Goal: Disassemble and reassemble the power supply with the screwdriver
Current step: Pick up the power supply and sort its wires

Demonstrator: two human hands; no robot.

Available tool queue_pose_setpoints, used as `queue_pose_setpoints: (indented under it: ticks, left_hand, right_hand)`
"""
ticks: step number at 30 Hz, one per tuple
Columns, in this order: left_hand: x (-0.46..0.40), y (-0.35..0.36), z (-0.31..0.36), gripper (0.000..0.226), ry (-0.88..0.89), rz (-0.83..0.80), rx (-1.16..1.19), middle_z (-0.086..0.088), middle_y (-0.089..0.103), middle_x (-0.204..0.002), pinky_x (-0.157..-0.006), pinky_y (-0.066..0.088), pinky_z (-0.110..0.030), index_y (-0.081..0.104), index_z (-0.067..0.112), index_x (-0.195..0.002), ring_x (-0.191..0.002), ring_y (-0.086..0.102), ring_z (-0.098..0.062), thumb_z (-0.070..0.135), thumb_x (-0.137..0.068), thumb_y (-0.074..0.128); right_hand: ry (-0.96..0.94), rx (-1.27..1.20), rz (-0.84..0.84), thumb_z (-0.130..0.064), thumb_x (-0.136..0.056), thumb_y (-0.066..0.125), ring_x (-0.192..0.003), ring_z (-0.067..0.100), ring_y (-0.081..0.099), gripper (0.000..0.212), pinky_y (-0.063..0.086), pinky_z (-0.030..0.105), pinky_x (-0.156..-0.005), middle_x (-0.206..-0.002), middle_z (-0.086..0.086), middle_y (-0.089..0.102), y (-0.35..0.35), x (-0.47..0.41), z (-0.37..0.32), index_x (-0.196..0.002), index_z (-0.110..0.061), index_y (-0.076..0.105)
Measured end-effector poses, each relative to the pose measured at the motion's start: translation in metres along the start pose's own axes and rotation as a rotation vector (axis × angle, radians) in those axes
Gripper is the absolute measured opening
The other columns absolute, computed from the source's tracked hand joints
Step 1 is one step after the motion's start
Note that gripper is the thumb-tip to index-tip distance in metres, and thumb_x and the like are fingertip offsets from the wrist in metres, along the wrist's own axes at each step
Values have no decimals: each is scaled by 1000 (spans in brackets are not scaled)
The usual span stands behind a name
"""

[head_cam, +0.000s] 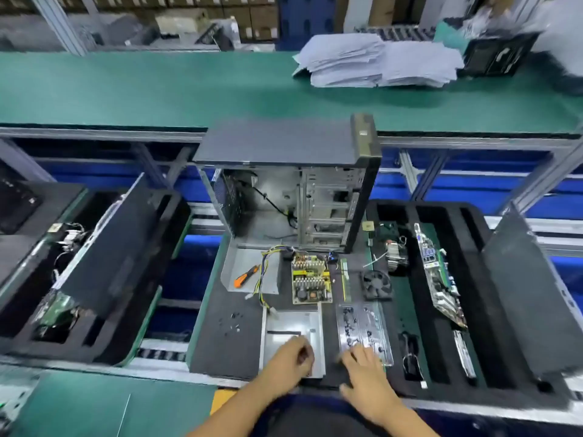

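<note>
The power supply lay in pieces on the dark mat [220, 348] in front of the open computer case [293, 197]. Its board [310, 279] sat flat in the middle of the mat, with a bundle of wires [264, 279] running from its far left corner down across a bent metal cover [249, 269]. The screwdriver [246, 276], orange and black, lay on that cover just left of the wires, untouched. A fan [377, 284] rested to the right of the board, with a narrow green strip [344, 280] between them.

Nearest the person, the metal shell [291, 323] sat just below the board. The left hand [291, 357] rested on the shell's near end with its fingers curled; it seemed to be pinching something small, though blur made that unsure. The right hand [366, 367] lay beside it, fingers spread and relaxed, its tips touching the near end of a clear tray [362, 323] that held small dark parts. A few loose screws [233, 323] were scattered on the mat left of the shell.

To the right, a black foam tray [473, 298] held a motherboard [441, 279] standing on edge in a slot
</note>
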State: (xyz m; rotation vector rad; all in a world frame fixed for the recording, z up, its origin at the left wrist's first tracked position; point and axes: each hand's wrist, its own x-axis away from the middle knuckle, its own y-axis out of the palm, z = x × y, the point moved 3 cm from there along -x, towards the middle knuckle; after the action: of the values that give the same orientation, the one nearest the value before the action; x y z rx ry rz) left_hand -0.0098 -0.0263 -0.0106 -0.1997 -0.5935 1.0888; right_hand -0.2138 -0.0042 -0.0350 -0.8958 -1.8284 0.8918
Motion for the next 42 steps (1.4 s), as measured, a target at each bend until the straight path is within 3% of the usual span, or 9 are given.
queue_pose_setpoints:
  ticks: [6,9,13,15,22,26,30,34,42]
  left_hand:
    - [8,-18,10,11,134,148,-114,3,55,-95,-79,48,-24,57,20,-92,-83,53,-9,9,-92,60]
    - [18,-39,3,14,168,397,-301,10,57,-96,-84,43,-27,62,24,-93,-94,50,-11,13,-87,68]
    - [36,-55,-25,36,-227,705,-261,7,47,-111,-81,48,-35,57,28,-108,-99,45,-18,32,-78,78]
    - [40,-50,-39,37,-353,641,-56,10,47,-115,-78,55,-40,50,32,-112,-94,55,-10,37,-84,74]
    - [23,-62,-43,18,-246,552,83,8,65,-103,-71,52,-25,58,26,-109,-85,62,-1,23,-94,67]
    - [16,-68,-43,10,-220,537,-6,8,62,-101,-74,55,-30,56,27,-105,-85,61,-4,23,-98,63]
    - [13,-69,-41,17,-236,527,-62,6,54,-110,-76,54,-33,52,29,-110,-91,58,-12,28,-97,62]
    - [-22,-77,-3,36,17,613,-450,0,48,-116,-85,47,-32,54,22,-122,-106,43,-20,34,-91,67]
    - [-149,-91,61,83,89,44,-800,-9,42,-150,-110,41,-43,30,20,-155,-138,39,-29,34,-88,77]
  right_hand:
    - [-27,-206,141,-32,-87,56,-102,8,31,32,29,23,-86,-111,-14,38,-5,-5,-30,-116,-36,43]
    - [49,-432,227,-30,-90,57,-86,7,49,25,41,25,-70,-96,-16,49,-13,-12,-40,-102,-41,38]
    - [201,-502,195,-32,-98,53,-61,14,59,25,41,32,-53,-74,-2,59,-16,-35,-49,-110,-34,31]
    - [214,-516,182,-30,-101,48,-56,20,56,20,42,34,-53,-69,3,56,-16,-45,-52,-109,-29,30]
    - [203,-494,159,-24,-103,42,-51,21,44,13,33,33,-49,-65,5,47,-29,-65,-53,-99,-26,29]
    - [165,-485,125,-18,-103,41,-50,19,43,16,31,34,-47,-64,6,48,-35,-71,-55,-116,-18,31]
    - [171,-536,114,-21,-104,41,-53,19,42,12,31,35,-48,-69,5,46,-35,-70,-58,-112,-18,32]
    - [196,-501,130,-20,-104,38,-51,21,44,15,31,35,-47,-64,7,49,-34,-69,-61,-117,-16,32]
    - [254,-410,134,-15,-102,36,-60,32,54,33,39,40,-51,-73,15,59,-38,-69,-65,-133,-10,27]
